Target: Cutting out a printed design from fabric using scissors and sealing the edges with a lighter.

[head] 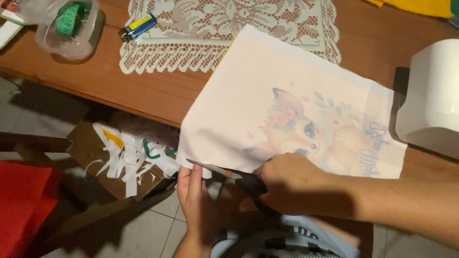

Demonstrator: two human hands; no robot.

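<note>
Two hands: right hand (291, 184) grips one scissors (229, 174), left hand (191, 191) holds one printed sheet (267, 95).

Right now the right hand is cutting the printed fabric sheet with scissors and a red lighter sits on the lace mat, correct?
Not quite: the lighter is blue and yellow, not red, as the head view shows. The right hand does work scissors along the printed fabric sheet, and the lighter sits on the lace mat.

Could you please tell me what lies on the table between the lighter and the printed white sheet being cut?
In the head view, only the lace doily lies between the lighter and the printed white sheet; the sheet's top corner overlaps it.
</note>
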